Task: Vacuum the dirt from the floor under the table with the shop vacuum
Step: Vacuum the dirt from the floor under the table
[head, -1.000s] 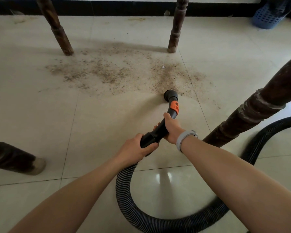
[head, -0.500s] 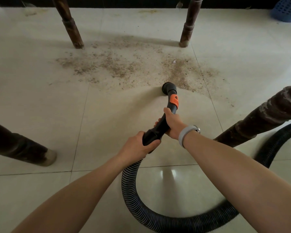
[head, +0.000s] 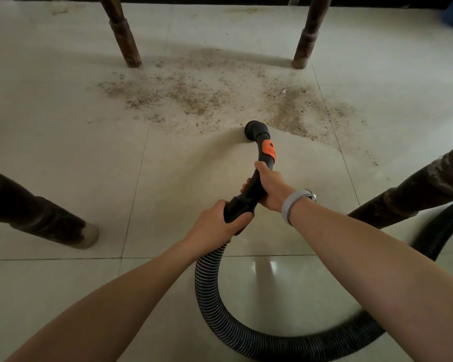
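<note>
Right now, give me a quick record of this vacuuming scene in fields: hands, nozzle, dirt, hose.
left hand: left hand grips the wand's rear end
right hand: right hand grips the wand further forward
nozzle: nozzle at the near edge of the dirt
dirt: dirt spread between the two far table legs
hose: hose loops on the floor toward the right

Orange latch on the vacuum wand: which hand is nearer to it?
Right. The right hand grips the wand just below the orange latch; the left hand grips farther back, where the ribbed hose begins.
</note>
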Action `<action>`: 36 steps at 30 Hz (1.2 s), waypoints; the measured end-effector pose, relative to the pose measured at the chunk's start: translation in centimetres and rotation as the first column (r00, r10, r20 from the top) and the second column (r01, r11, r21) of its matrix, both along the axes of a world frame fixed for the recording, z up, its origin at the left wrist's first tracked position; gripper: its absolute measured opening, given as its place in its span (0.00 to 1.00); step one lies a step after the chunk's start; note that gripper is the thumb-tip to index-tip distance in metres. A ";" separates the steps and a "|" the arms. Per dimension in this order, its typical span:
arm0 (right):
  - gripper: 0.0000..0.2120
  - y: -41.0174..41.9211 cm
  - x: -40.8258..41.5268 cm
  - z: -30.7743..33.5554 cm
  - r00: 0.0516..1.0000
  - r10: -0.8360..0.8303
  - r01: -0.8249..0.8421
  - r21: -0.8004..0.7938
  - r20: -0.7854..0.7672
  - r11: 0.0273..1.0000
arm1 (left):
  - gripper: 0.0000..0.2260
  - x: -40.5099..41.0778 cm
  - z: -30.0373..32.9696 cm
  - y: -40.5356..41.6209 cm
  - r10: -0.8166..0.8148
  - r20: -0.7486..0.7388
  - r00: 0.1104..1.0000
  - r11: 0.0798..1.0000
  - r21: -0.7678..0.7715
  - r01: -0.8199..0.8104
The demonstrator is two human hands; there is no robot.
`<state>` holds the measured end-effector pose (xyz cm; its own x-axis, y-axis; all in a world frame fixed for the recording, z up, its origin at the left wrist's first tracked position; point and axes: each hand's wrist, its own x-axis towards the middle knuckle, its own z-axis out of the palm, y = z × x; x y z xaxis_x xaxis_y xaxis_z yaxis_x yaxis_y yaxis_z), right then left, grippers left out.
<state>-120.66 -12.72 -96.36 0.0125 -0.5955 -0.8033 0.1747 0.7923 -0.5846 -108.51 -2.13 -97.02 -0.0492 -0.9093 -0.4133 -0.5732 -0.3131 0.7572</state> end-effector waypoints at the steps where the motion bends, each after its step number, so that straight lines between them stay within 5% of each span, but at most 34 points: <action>1: 0.13 0.0 0.0 -0.1 1.000 -0.010 0.009 0.007 0.011 1.000 | 0.17 0.1 0.0 0.0 -0.001 -0.005 1.000 1.000 -0.005 0.001; 11: 0.13 -0.5 -0.8 -0.2 0.999 -0.033 0.033 0.007 0.006 0.999 | 0.18 -0.6 0.3 -0.2 -0.006 -0.031 1.000 1.000 -0.020 0.005; 36: 0.10 0.3 7.0 -0.6 0.951 0.294 -0.301 -0.066 -0.090 0.951 | 0.16 3.7 -0.7 3.3 0.262 -0.111 0.959 0.964 0.068 -0.256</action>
